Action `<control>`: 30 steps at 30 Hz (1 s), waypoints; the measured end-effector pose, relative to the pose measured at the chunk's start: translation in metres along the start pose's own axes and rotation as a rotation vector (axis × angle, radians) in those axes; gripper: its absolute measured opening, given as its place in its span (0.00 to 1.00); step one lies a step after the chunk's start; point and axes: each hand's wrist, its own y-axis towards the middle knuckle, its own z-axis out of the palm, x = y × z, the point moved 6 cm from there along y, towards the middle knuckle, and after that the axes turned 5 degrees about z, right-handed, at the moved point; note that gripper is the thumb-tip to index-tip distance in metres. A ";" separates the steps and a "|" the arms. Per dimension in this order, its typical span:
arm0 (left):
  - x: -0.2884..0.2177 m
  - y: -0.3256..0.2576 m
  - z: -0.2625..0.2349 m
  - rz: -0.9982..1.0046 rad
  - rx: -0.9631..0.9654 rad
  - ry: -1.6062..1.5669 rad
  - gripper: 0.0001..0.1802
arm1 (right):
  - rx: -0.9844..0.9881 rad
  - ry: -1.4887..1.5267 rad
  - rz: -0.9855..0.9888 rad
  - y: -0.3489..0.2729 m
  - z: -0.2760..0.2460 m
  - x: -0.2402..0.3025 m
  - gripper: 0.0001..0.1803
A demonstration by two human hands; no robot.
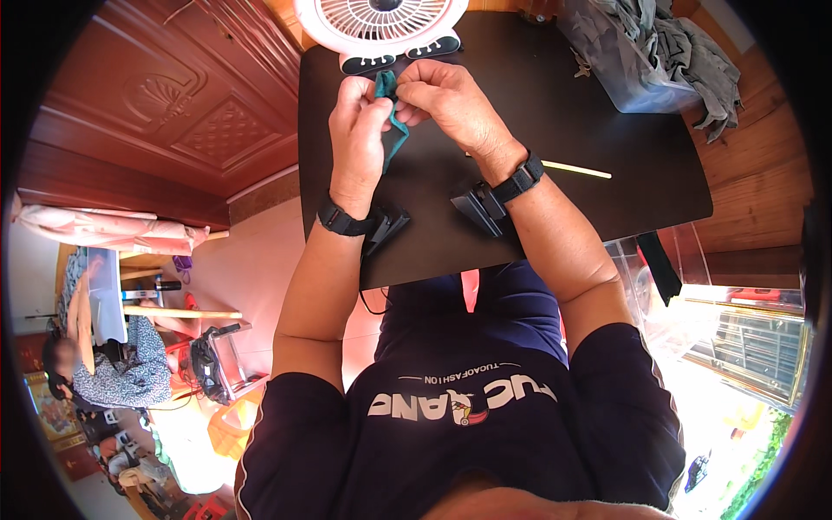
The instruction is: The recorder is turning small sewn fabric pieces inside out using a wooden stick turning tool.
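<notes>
Teal cloth piece (386, 85) was up between both hands, over the far side of the dark worktop (537, 95), just before a white fan (386, 22). Left hand (357, 121) pinched it, thumb against fingers; right hand (451, 100) pinched its upper edge, fingertips partly hidden. Narrow end trailed toward the wearer. Yellow-green stick (579, 170) lay beside the right wrist; clear bin (637, 85) of grey fabric stood far right.
</notes>
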 end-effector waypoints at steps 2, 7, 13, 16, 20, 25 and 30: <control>0.003 0.000 -0.001 -0.062 0.034 0.117 0.06 | -0.031 -0.099 -0.047 0.000 0.000 0.001 0.06; 0.008 0.003 -0.004 -0.085 0.023 0.015 0.05 | -0.086 -0.451 -0.161 -0.009 0.004 0.019 0.07; 0.016 0.002 -0.009 -0.182 0.050 -0.300 0.08 | -0.130 -0.588 -0.262 -0.009 0.005 0.019 0.05; 0.016 -0.002 -0.006 -0.332 0.005 -0.452 0.08 | -0.158 -0.594 -0.305 -0.010 0.004 0.021 0.06; 0.022 -0.001 -0.005 -0.375 0.015 -0.596 0.08 | -0.083 -0.351 -0.206 -0.004 0.007 0.011 0.02; 0.028 0.000 -0.012 -0.357 -0.012 -0.603 0.13 | -0.039 0.133 -0.085 0.000 0.008 -0.002 0.04; 0.023 0.001 -0.015 -0.365 -0.124 -0.616 0.10 | 0.071 0.062 -0.245 -0.001 0.016 0.000 0.08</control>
